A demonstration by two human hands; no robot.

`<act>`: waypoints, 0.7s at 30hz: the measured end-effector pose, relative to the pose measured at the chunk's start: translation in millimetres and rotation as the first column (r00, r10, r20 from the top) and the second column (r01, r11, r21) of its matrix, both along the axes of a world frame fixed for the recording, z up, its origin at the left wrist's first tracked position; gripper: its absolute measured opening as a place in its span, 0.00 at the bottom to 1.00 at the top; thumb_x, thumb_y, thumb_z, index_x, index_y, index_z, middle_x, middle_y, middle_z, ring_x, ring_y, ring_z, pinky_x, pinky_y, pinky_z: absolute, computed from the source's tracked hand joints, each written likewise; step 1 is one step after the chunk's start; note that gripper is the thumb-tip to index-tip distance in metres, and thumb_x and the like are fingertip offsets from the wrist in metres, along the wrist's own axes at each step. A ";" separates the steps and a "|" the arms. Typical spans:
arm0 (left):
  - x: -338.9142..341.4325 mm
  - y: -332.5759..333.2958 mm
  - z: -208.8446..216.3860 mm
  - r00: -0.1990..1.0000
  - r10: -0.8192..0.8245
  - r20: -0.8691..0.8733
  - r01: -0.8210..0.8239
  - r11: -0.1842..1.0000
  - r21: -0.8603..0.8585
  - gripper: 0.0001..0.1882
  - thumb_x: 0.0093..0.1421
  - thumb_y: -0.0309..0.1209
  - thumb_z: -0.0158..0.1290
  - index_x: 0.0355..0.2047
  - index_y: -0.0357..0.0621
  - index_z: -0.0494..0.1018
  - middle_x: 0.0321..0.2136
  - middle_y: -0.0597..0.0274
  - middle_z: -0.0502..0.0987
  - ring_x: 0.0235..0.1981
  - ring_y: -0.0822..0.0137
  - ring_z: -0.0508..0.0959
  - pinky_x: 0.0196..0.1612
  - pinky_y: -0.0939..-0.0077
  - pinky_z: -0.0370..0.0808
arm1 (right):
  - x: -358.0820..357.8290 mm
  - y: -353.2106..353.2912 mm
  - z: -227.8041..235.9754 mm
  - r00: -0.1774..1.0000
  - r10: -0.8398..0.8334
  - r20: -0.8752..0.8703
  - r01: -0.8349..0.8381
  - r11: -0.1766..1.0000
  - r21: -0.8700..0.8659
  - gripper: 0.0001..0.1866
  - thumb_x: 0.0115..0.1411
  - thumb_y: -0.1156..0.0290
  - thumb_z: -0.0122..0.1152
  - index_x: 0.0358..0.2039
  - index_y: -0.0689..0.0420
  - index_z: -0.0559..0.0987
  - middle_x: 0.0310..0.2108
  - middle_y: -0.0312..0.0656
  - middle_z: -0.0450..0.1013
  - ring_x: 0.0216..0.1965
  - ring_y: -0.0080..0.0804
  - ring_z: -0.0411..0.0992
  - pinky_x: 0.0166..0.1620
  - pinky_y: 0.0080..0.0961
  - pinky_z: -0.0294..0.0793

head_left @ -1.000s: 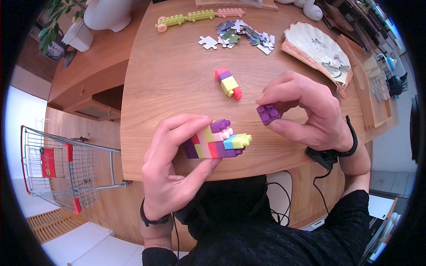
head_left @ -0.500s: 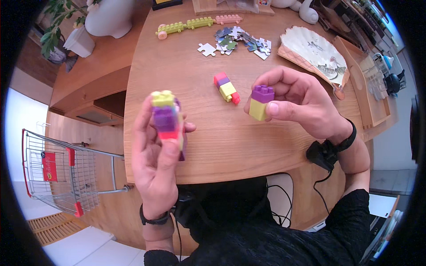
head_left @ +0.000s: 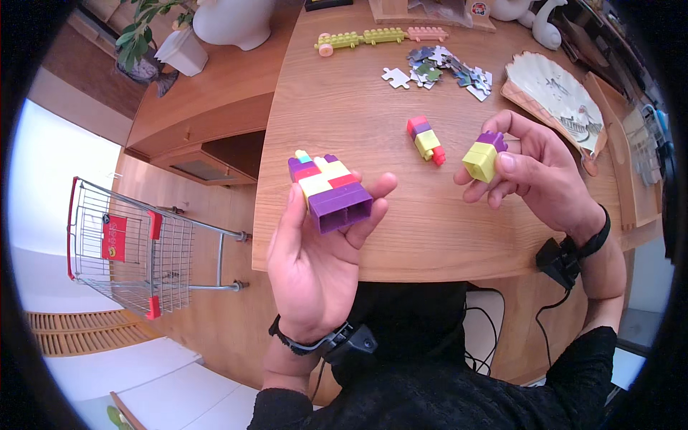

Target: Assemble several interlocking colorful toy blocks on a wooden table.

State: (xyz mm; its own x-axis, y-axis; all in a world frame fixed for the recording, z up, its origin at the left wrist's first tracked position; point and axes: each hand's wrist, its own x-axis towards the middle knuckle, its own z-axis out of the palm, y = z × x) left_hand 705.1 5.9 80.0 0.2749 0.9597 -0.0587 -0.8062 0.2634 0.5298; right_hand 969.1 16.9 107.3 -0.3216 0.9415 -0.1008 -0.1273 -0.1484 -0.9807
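Note:
My left hand [head_left: 309,276], palm up above the table's front edge, grips a toy brick build [head_left: 340,206] of purple, red, yellow and light blue bricks. Its wide purple brick faces me with the hollow underside showing. In my right hand [head_left: 548,168], thumb and fingers pinch a small stack of toy bricks [head_left: 480,160], yellow joined to purple. The yellow end is tilted toward me. Between the hands and farther off, a short brick build [head_left: 426,140] in red, purple and yellow lies on the wooden table [head_left: 344,107], touched by neither hand.
Loose jigsaw pieces [head_left: 437,68] are heaped toward the back, with a yellow-green and pink brick train [head_left: 380,36] behind them. A shell-shaped dish [head_left: 552,93] and a wooden tray [head_left: 620,165] stand at the right. A shopping cart [head_left: 143,251] is on the floor at left.
My left hand has turned its build over, bringing the hollow purple underside toward me. My right hand has tipped its stack so the yellow end shows. The whole view has shifted.

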 end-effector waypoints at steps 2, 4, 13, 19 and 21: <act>1.2 1.9 -2.0 0.999 0.002 0.035 -0.002 1.000 0.013 0.24 0.73 0.42 0.32 0.55 0.33 0.61 0.49 0.47 0.73 0.55 0.41 0.72 0.57 0.61 0.75 | -0.9 -0.7 2.3 1.000 -0.010 0.012 0.010 1.000 -0.014 0.17 0.64 0.68 0.57 0.49 0.62 0.65 0.40 0.58 0.77 0.37 0.36 0.81 0.34 0.18 0.81; -0.3 4.0 -2.3 0.999 -0.008 0.033 0.007 1.000 0.016 0.24 0.73 0.43 0.32 0.55 0.32 0.61 0.49 0.47 0.73 0.55 0.42 0.72 0.57 0.61 0.75 | -1.3 -0.6 3.5 1.000 -0.017 0.024 0.018 0.999 -0.029 0.17 0.64 0.67 0.56 0.48 0.61 0.65 0.40 0.58 0.77 0.37 0.36 0.81 0.34 0.18 0.81; 2.2 4.4 -5.9 0.992 0.057 -0.113 -0.050 0.996 0.067 0.23 0.71 0.38 0.38 0.59 0.34 0.59 0.52 0.41 0.70 0.53 0.45 0.73 0.56 0.57 0.75 | 4.6 -0.8 1.0 0.988 -0.021 0.154 0.016 0.999 0.032 0.16 0.65 0.68 0.57 0.48 0.64 0.69 0.40 0.48 0.78 0.36 0.27 0.79 0.36 0.17 0.77; 2.1 5.5 -12.7 0.745 0.400 -0.534 -0.090 0.853 0.514 0.28 0.60 0.25 0.55 0.59 0.37 0.59 0.51 0.50 0.70 0.51 0.59 0.73 0.52 0.60 0.74 | 13.0 3.1 5.6 0.833 -0.070 0.548 -0.049 0.979 0.200 0.15 0.58 0.71 0.65 0.43 0.63 0.74 0.34 0.37 0.76 0.36 0.17 0.74 0.38 0.14 0.74; -2.0 8.6 -14.7 0.351 0.593 -0.725 0.187 0.714 0.675 0.27 0.57 0.23 0.58 0.56 0.39 0.63 0.50 0.56 0.71 0.48 0.65 0.72 0.52 0.68 0.68 | 12.2 4.3 8.3 0.780 -0.045 0.625 -0.099 0.976 0.194 0.15 0.58 0.70 0.66 0.42 0.63 0.75 0.33 0.35 0.76 0.35 0.16 0.73 0.37 0.13 0.73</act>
State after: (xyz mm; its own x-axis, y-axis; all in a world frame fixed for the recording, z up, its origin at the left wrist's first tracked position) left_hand 703.1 14.5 65.3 0.2225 0.8699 0.4401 0.2521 -0.4874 0.8360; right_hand 981.3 21.1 115.6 -0.2817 0.9549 -0.0942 0.5218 0.0700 -0.8502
